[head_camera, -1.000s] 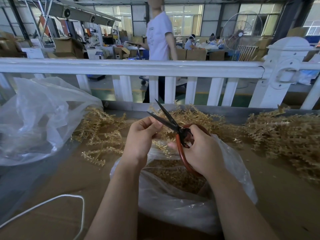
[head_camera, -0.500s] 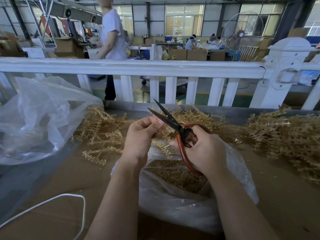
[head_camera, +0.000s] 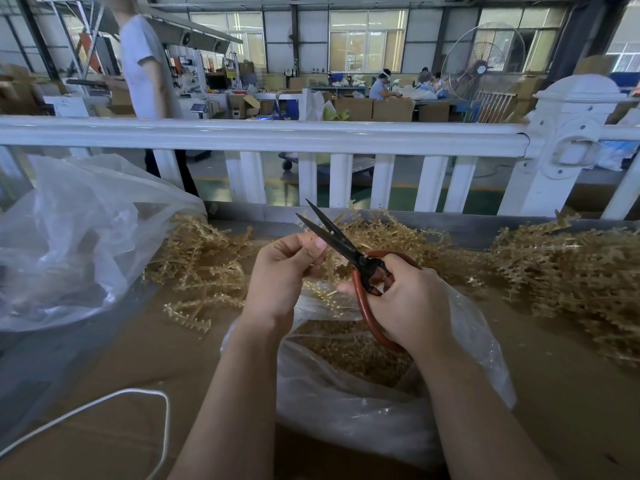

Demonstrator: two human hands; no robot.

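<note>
My right hand [head_camera: 405, 299] grips red-handled scissors [head_camera: 346, 245] whose dark blades are parted and point up to the left. My left hand [head_camera: 282, 271] pinches a small tan plastic piece just beside the blades, its fingers curled over it so most of the piece is hidden. Below both hands lies a clear plastic bag [head_camera: 363, 410], open at the top and holding many small tan cut pieces.
Piles of tan plastic sprues lie behind my hands [head_camera: 201, 258] and at the right [head_camera: 571, 271]. A big crumpled clear bag [head_camera: 69, 244] sits at the left, a white cord [head_camera: 104, 401] loops at the front left. A white railing [head_camera: 311, 136] borders the cardboard-covered table. A person [head_camera: 145, 64] walks beyond it.
My hands and the scissors have hardly moved. The person behind the railing has walked from the middle to the left.
</note>
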